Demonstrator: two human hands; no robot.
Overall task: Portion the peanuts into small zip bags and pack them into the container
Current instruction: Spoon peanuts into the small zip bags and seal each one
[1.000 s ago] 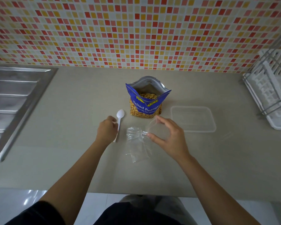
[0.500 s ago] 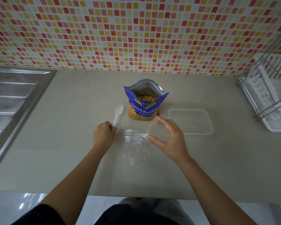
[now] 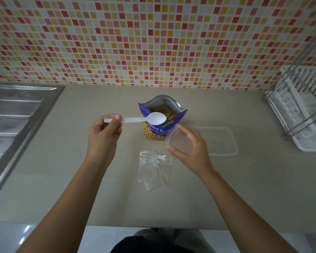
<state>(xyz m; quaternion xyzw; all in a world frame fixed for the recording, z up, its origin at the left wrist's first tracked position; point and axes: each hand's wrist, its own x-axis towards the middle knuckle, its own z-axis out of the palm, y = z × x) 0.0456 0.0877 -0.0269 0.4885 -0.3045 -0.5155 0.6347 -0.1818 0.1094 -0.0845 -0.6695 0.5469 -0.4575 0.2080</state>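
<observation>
Only one view is given, shot from a wide-angle camera worn on the head. It's pointed forward and down, so the countertop (image 3: 62,179) is seen from its near edge out to the tiled wall (image 3: 153,42) at the far side. The sink (image 3: 16,115) is caught at the left edge, the dish rack (image 3: 299,110) at the right. The left hand (image 3: 103,136) with its spoon (image 3: 135,119) and the right hand (image 3: 192,148) with a zip bag (image 3: 172,135) are framed close, around the middle, forearms entering from the bottom.
</observation>
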